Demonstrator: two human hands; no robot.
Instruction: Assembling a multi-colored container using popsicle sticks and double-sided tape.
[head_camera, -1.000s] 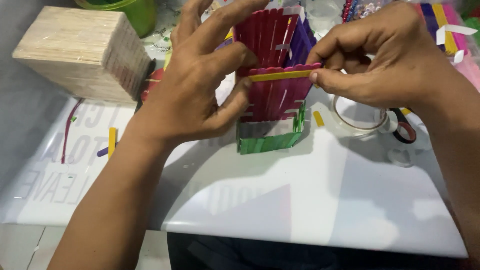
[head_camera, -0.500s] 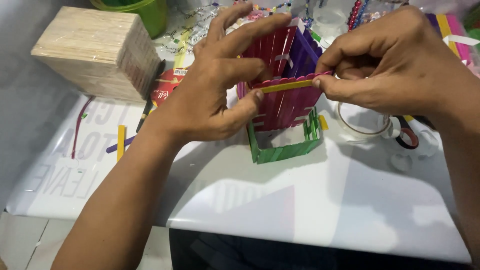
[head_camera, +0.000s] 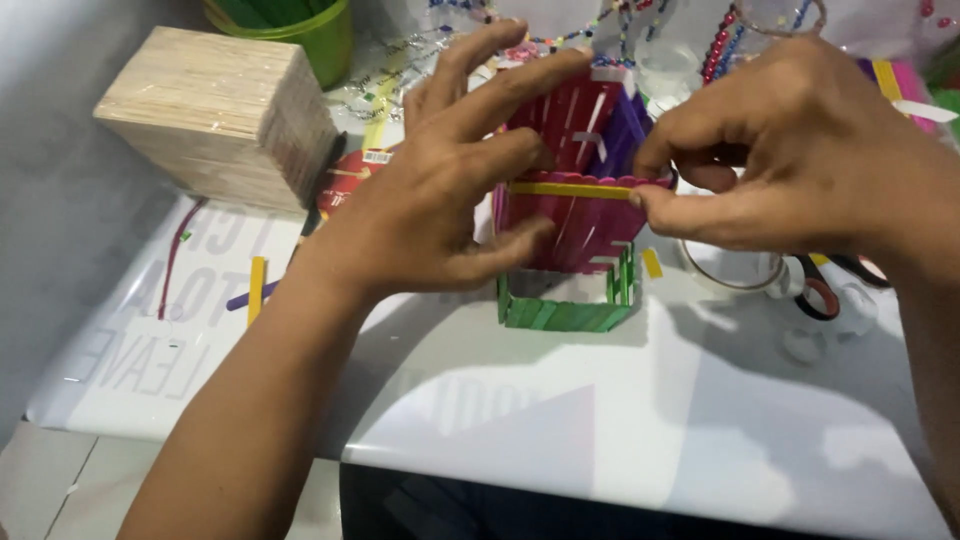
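Left hand (head_camera: 440, 200) braces the stick house (head_camera: 575, 235) at table (head_camera: 600, 440) centre; right hand (head_camera: 790, 160) pinches the yellow stick (head_camera: 570, 189) onto the pink wall. Press evenly, keep the stick level, support the wall from behind

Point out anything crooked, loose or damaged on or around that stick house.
Nothing looks broken. The yellow stick lies level across the pink wall, pinched by the right hand and steadied by the left hand. Two loose sticks lie scattered at left.
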